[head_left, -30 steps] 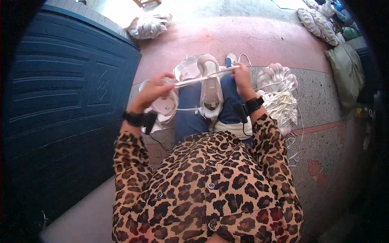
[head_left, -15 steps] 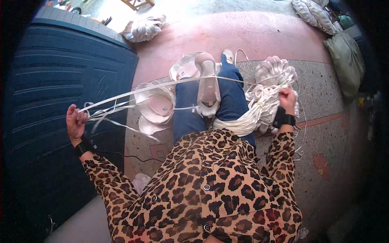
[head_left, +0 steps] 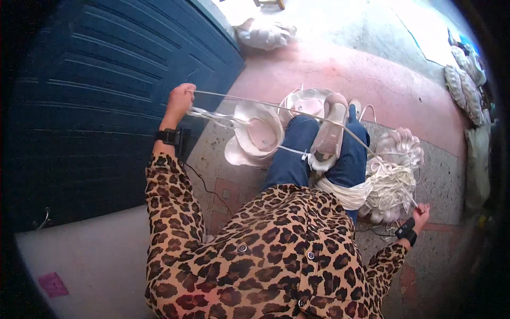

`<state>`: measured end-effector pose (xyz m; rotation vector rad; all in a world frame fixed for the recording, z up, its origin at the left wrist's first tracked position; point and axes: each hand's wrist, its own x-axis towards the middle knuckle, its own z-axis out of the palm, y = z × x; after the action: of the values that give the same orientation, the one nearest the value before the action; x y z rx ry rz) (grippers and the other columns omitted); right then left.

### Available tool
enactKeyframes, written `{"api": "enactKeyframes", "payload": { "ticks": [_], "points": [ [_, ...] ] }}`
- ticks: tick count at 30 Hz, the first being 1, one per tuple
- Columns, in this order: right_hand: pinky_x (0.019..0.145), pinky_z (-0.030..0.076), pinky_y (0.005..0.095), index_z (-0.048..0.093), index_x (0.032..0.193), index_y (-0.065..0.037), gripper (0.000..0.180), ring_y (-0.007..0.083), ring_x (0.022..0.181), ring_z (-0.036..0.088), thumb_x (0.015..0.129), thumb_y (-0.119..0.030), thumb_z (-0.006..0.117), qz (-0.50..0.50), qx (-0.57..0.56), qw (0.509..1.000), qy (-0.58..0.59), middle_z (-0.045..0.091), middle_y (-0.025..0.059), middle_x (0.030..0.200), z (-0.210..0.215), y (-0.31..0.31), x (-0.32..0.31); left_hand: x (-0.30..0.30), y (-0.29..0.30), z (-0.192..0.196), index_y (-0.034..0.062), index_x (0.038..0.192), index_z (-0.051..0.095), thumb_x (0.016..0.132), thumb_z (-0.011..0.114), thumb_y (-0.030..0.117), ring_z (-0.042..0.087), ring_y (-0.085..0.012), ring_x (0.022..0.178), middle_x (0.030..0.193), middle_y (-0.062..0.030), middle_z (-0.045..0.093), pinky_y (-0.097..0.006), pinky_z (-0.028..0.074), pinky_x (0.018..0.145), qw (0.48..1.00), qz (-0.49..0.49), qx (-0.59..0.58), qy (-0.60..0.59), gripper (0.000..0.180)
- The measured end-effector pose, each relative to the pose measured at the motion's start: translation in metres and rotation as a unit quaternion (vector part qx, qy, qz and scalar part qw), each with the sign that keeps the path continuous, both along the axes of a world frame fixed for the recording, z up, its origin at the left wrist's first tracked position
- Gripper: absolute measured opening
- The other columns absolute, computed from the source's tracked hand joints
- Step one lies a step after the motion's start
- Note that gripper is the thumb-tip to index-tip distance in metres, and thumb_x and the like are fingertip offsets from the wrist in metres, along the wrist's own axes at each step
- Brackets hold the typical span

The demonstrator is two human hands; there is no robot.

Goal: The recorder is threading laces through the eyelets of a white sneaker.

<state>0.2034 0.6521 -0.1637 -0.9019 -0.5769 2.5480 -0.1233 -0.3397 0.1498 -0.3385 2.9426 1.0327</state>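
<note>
My left hand (head_left: 180,98) is raised out to the left, closed on one end of a long white strip (head_left: 276,109). The strip runs taut across my knees to my right hand (head_left: 421,213), low at the right, which grips its other end. Beside my right hand lies a heap of white strips (head_left: 390,183) on the floor, with a bundle of them (head_left: 342,192) over my lap. A pale sandal (head_left: 329,133) is on my foot. Two white bowl-shaped pieces (head_left: 257,135) sit on the floor by my left leg.
A dark blue ribbed door (head_left: 106,95) fills the left side. The floor is pink and speckled terrazzo (head_left: 382,90). A white bundle (head_left: 265,34) lies at the top, and stacked pale sacks (head_left: 462,80) lie at the far right. A white ledge (head_left: 95,260) is at lower left.
My hands were together over my knees a second ago. They have pulled wide apart, the left going out and up to the left, the right going down to the right, stretching the strip.
</note>
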Motion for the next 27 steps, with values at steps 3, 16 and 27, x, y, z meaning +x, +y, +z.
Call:
{"api": "enactKeyframes", "payload": {
  "ticks": [3, 16, 27],
  "points": [
    [0.056, 0.035, 0.0323, 0.042, 0.085, -0.01, 0.036, 0.0146, 0.054, 0.031, 0.111, -0.033, 0.033, -0.032, 0.011, 0.998, -0.044, 0.026, -0.0005, 0.063, 0.008, -0.019, -0.002, -0.004, 0.021, 0.039, 0.0059, 0.111, 0.067, 0.097, 0.053, 0.017, 0.063, -0.0133, 0.068, 0.081, -0.002, 0.066, -0.028, 0.052, 0.058, 0.96, 0.072, 0.269, -0.021, 0.023],
    [0.055, 0.041, 0.0282, 0.055, 0.106, -0.008, 0.022, 0.0106, 0.053, 0.036, 0.109, -0.025, 0.041, 0.045, 0.094, 0.993, -0.056, 0.033, -0.003, 0.065, 0.05, -0.051, -0.027, -0.05, 0.014, 0.069, 0.0014, 0.096, 0.071, 0.101, 0.056, 0.04, 0.053, -0.0134, 0.061, 0.064, -0.0002, 0.053, -0.032, 0.039, 0.056, 0.993, -0.017, -0.08, -0.084, 0.042],
    [0.065, 0.046, 0.0339, 0.054, 0.104, -0.005, 0.025, 0.0178, 0.061, 0.045, 0.108, -0.025, 0.04, -0.15, 0.08, 0.985, 0.042, 0.044, 0.0028, 0.072, 0.072, 0.077, 0.112, -0.033, 0.02, 0.039, 0.0054, 0.132, 0.062, 0.098, 0.052, 0.019, 0.058, -0.013, 0.079, 0.089, -0.0043, 0.067, -0.029, 0.047, 0.074, 0.978, -0.106, -0.053, -0.169, 0.038]
  ]
}}
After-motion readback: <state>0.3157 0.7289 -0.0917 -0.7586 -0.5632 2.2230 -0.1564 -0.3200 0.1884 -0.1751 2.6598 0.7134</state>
